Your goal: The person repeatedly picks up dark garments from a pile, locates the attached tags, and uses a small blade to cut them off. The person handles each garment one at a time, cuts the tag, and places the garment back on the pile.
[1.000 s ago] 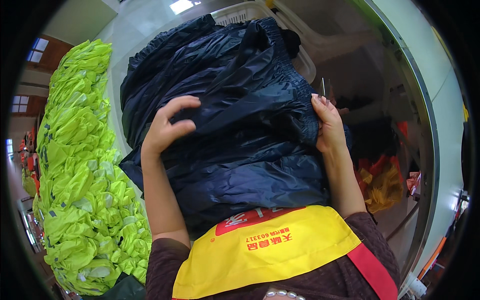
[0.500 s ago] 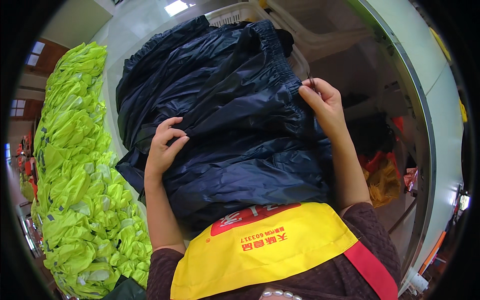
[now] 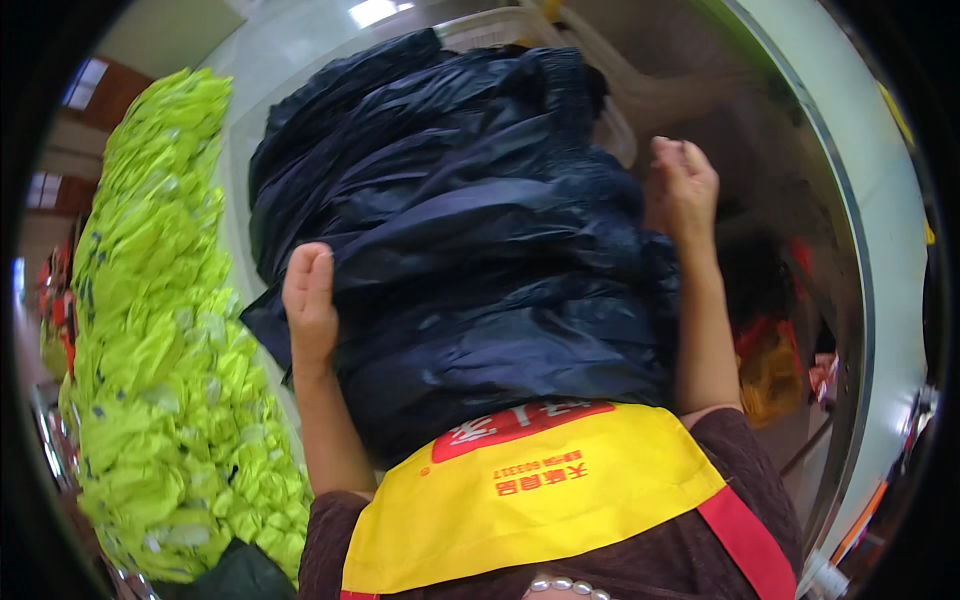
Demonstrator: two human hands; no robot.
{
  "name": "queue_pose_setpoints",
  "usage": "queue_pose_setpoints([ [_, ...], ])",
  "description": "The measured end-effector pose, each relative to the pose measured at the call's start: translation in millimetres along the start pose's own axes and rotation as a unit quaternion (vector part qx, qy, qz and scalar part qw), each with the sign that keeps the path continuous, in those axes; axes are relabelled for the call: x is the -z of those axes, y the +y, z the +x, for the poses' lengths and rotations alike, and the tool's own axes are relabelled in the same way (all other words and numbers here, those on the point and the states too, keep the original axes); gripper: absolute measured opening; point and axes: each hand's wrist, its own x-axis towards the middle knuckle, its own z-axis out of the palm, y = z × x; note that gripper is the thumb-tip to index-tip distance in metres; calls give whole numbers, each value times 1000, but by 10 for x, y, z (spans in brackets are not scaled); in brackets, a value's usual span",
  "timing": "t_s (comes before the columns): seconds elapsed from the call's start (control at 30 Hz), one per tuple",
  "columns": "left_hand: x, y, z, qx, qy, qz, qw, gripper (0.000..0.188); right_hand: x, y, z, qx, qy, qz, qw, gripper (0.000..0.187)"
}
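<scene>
A thick heap of shiny navy garments (image 3: 480, 220) lies in front of me, with a gathered elastic waistband (image 3: 567, 105) at its upper right. By the heap's left edge is my left hand (image 3: 312, 285), its fingers drawn together. Whatever they pinch, if anything, is hidden. My right hand (image 3: 690, 195) is raised off the heap's right side, apart from the waistband. Its closed fingers hold small dark snips (image 3: 683, 147), mostly hidden in the grip and blurred.
A long pile of bright yellow-green garments (image 3: 160, 330) runs down the left. Beyond the heap stands a pale plastic basket (image 3: 490, 28). A metal-edged pale table (image 3: 895, 250) curves along the right. Orange-yellow bags (image 3: 770, 375) lie lower, beside my right forearm.
My right hand has let go of the waistband and moved right and slightly up. My left hand has shifted slightly left, and its spread fingers have drawn together. The waistband has slackened.
</scene>
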Motion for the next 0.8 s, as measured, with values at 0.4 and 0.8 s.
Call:
queue_pose_setpoints([
  [0.4,-197,278,-49,216,-81,-209,950,12,-86,-99,-114,-146,-122,219,957,7],
  [0.8,-473,357,3,221,-114,-117,961,17,89,-142,-176,-36,-125,-4,991,15],
])
